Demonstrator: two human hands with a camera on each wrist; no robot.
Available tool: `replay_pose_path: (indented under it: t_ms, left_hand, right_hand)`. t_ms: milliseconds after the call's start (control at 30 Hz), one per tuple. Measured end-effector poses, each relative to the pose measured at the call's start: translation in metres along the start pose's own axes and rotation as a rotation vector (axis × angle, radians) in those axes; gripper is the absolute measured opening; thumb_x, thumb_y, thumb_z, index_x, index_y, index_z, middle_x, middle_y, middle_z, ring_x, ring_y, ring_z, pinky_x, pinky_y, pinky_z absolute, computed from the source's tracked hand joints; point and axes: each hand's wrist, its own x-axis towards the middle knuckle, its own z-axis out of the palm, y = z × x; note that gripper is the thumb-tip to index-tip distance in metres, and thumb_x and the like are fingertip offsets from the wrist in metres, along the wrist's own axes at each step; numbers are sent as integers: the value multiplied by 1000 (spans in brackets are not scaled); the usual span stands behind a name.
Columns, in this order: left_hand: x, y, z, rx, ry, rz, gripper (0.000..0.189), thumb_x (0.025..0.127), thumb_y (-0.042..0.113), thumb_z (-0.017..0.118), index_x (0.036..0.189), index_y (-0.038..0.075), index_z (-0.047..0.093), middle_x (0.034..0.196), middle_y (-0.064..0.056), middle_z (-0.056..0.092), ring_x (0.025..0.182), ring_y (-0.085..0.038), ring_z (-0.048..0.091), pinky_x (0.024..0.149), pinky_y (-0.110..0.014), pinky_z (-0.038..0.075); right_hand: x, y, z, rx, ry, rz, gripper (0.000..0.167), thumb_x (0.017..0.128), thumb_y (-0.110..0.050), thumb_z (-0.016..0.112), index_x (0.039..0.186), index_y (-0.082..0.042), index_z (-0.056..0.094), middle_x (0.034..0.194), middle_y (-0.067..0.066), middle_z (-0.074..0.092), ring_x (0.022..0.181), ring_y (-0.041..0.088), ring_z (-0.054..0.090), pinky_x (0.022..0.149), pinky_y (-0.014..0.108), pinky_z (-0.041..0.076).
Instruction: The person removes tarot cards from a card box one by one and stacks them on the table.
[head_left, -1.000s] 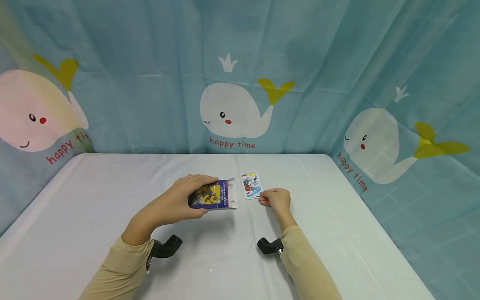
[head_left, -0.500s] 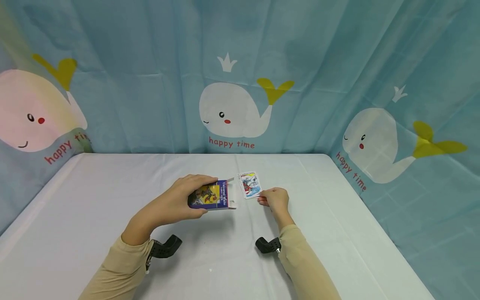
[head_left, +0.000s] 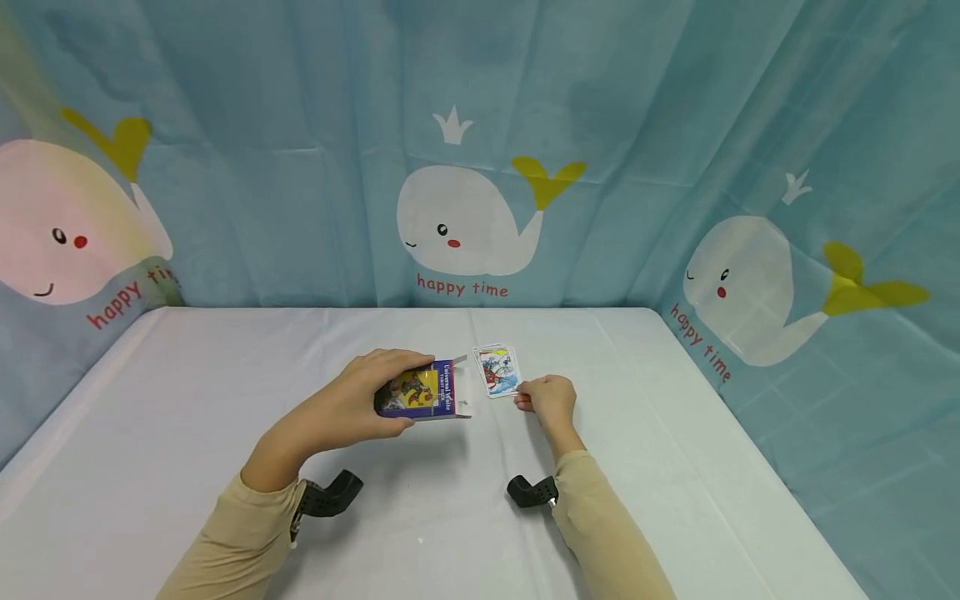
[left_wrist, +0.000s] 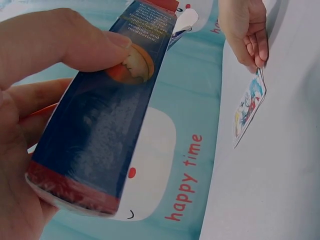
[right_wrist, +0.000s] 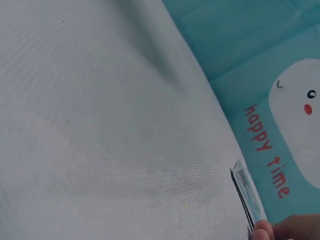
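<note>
My left hand (head_left: 360, 396) grips a dark blue tarot card box (head_left: 420, 393), its flap end facing right with the white flaps out. Up close in the left wrist view, the thumb presses the narrow blue side of the box (left_wrist: 100, 125). To the right of the box, my right hand (head_left: 551, 404) pinches a few picture cards (head_left: 498, 372) by their near right corner. The cards are slightly fanned, with white borders showing. In the right wrist view only the fingertips (right_wrist: 263, 230) and the cards' edges (right_wrist: 245, 192) show; whether the cards touch the table cannot be told.
A white cloth covers the table (head_left: 465, 533). Behind it hangs a blue-green curtain (head_left: 300, 225) printed with whales. A black wrist camera mount (head_left: 330, 496) sits at the left sleeve, and another mount (head_left: 531, 492) at the right sleeve.
My right hand has shifted slightly left with the cards, and their edges have spread a little, showing more of a lower card. The left hand and box stay almost still.
</note>
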Motion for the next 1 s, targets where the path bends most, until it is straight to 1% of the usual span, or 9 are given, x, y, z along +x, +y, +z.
replay_pose_path:
  t_ms: [133, 267, 333, 433, 500, 567, 667, 833, 1000]
  left_hand:
    - [0, 1, -1, -5, 5, 3, 71, 78, 14, 80, 144, 16, 52, 142, -5, 56, 128, -26, 50, 103, -55, 36]
    - [1, 1, -3, -6, 8, 7, 72, 78, 14, 80, 144, 15, 52, 142, -6, 56, 128, -27, 51, 104, -56, 36]
    - [1, 1, -3, -3, 11, 11, 72, 78, 15, 80, 144, 15, 52, 142, -6, 56, 128, -27, 51, 104, -56, 37]
    - [-1, 1, -4, -3, 20, 12, 72, 78, 14, 80, 143, 15, 52, 142, -6, 56, 127, -27, 51, 103, -55, 37]
    - [-2, 1, -3, -7, 25, 9, 71, 78, 14, 80, 143, 15, 52, 142, -6, 56, 126, -27, 51, 102, -55, 38]
    - [-3, 1, -3, -10, 26, 5, 71, 78, 14, 80, 143, 15, 52, 142, -6, 56, 125, -26, 51, 101, -54, 39]
    - [-3, 1, -2, -17, 28, 5, 71, 79, 14, 80, 144, 14, 51, 143, -6, 56, 125, -27, 52, 100, -54, 40]
    - [-5, 0, -4, -18, 43, 14, 72, 79, 14, 80, 144, 14, 51, 143, -7, 56, 126, -28, 52, 100, -54, 40]
    - [-6, 0, -10, -10, 61, 22, 72, 79, 13, 80, 144, 14, 51, 143, -8, 55, 126, -28, 52, 100, -55, 39]
  right_hand:
    - [-3, 1, -1, 38, 30, -33, 16, 85, 2, 68, 97, 13, 66, 64, 7, 69, 51, 6, 64, 54, 20, 55]
    - [-2, -1, 2, -68, 129, -153, 26, 83, -7, 75, 104, 8, 71, 85, 14, 72, 69, 10, 64, 64, 20, 52]
    - [0, -4, 7, -137, 168, -227, 32, 82, -11, 77, 108, 6, 71, 98, 18, 71, 82, 19, 63, 72, 27, 51]
    - [7, -9, 17, -184, 155, -288, 44, 81, -17, 79, 117, 6, 68, 115, 23, 65, 102, 32, 60, 85, 40, 49]
    - [11, -10, 24, -208, 123, -290, 53, 81, -21, 80, 123, 7, 64, 123, 25, 59, 112, 37, 56, 93, 48, 47]
    - [15, -10, 31, -261, 103, -260, 64, 80, -28, 82, 128, 8, 60, 129, 27, 55, 119, 41, 51, 99, 51, 44]
    - [19, -8, 39, -369, 118, -213, 77, 75, -36, 84, 133, 8, 57, 132, 29, 52, 125, 44, 45, 104, 52, 39]
    - [21, -9, 50, -522, 160, -186, 87, 69, -43, 87, 134, 7, 56, 129, 29, 54, 122, 43, 45, 102, 53, 37]
    - [17, -17, 62, -598, 149, -206, 87, 67, -38, 88, 134, 8, 55, 123, 28, 55, 117, 41, 45, 102, 52, 36]
